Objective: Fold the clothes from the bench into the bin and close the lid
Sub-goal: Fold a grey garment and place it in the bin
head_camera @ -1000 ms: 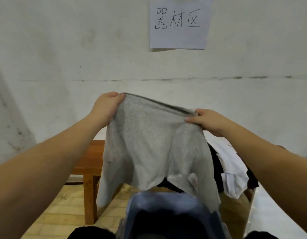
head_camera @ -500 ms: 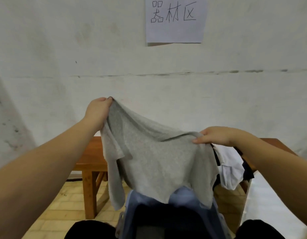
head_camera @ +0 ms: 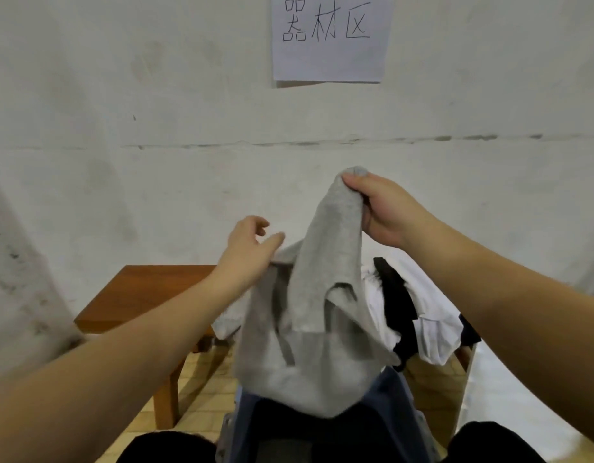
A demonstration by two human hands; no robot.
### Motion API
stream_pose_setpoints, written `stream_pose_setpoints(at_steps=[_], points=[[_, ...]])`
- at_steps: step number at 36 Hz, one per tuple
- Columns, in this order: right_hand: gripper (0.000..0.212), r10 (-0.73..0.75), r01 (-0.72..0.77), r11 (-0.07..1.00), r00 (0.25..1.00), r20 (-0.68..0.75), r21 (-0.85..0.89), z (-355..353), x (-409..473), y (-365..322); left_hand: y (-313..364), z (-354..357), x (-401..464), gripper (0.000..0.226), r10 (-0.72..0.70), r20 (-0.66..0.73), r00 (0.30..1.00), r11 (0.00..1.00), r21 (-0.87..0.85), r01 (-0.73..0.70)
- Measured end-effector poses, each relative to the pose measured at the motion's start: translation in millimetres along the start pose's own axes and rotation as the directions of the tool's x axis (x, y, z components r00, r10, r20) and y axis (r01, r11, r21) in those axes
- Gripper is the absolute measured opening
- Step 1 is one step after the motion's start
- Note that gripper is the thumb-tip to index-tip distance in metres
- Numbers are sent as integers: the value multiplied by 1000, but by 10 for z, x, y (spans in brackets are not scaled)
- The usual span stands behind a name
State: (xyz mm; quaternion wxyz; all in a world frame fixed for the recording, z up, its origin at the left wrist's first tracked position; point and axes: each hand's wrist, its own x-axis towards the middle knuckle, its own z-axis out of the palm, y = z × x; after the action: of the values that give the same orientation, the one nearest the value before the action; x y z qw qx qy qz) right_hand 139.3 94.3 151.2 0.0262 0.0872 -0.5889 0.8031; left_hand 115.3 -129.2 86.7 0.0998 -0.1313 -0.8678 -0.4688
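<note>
The right hand [head_camera: 384,208], right of centre in the frame, pinches the top of the grey garment [head_camera: 309,315] between thumb and curled fingers, so the cloth hangs from it in one long bunched fold. Half a second ago that hand sat lower and held only the right corner, while the left hand gripped the other corner up at the left; now both corners are gathered in the right hand, which has risen.

The left hand [head_camera: 252,245], just left of centre, has let go: its fingers are spread and relaxed, the thumb lying against a lower fold of the cloth without clasping it.

The garment's hem drapes over the open blue bin [head_camera: 397,409] at the bottom centre, covering its far rim, where before it was stretched wide between the two hands.

Behind it, the wooden bench [head_camera: 135,295] runs across the middle of the frame, with a heap of white and black clothes [head_camera: 419,312] on its right part. A paper sign [head_camera: 330,38] with handwritten characters hangs on the wall at the top.
</note>
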Motion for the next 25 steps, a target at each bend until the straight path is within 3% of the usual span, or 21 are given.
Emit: stream_pose_setpoints(at_steps=[2,3,5,7,9,12,16,21,25], points=[[14,-15,16,999,1000,-27,30,49,26,-7,85,130,-250,48,13,87,996,993,-121,-3],[13,-17,19,999,999,-34,38,75,39,-1,96,182,-337,61,-32,189,981,983,-174,66],[13,-13,15,999,999,-45,48,120,66,24,10,297,-411,79,-137,424,895,937,-238,257],[12,0,5,997,998,-63,83,149,92,46,-120,415,-428,84,-160,541,826,945,-157,286],[13,7,5,992,995,-95,128,149,116,51,-235,524,-417,84,-197,531,824,958,-75,277],[19,16,3,986,994,-113,168,120,140,40,-284,609,-393,61,-208,510,834,939,-135,317],[21,0,24,979,993,-117,204,63,124,-8,-196,718,-384,77,-169,550,818,888,-275,369],[17,17,7,980,993,-116,200,-11,80,-82,-205,822,-327,39,-208,495,844,852,-331,405],[17,48,-22,978,992,-120,208,-171,7,-140,-210,740,-269,29,-222,472,853,797,-416,437]])
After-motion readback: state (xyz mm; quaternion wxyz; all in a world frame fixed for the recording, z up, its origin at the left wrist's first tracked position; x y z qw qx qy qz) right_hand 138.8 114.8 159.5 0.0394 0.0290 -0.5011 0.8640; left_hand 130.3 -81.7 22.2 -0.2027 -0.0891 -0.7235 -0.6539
